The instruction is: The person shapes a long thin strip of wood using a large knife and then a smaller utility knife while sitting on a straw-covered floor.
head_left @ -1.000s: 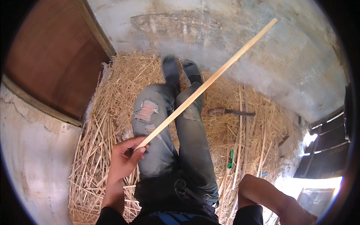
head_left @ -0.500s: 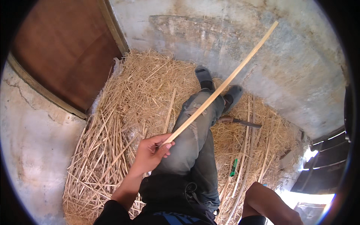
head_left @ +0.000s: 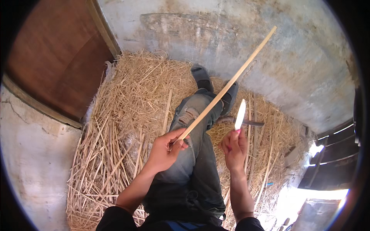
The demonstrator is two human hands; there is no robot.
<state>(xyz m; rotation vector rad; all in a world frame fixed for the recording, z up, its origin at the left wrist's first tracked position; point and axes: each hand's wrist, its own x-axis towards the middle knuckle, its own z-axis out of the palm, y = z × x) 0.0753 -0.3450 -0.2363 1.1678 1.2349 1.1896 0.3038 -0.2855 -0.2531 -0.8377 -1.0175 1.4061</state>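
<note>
In my left hand, the near end of a long pale strip of wood or bamboo is pinched between thumb and fingers. The strip slants up and to the right above my jeans-covered legs, its far end in front of the wall. My right hand grips a knife, of which only a little pink handle shows above the fist. Its bright blade points upward, apart from the strip. Behind the knife, a dark-bladed tool lies on the straw.
Loose straw and shavings cover the floor, with several thin strips heaped on the left. More long sticks lie at the right. A stained wall rises ahead, and a brown panel stands at the far left.
My right hand has come up from the lower right with the knife in it. My left hand and the strip have shifted slightly. The green object is out of sight.
</note>
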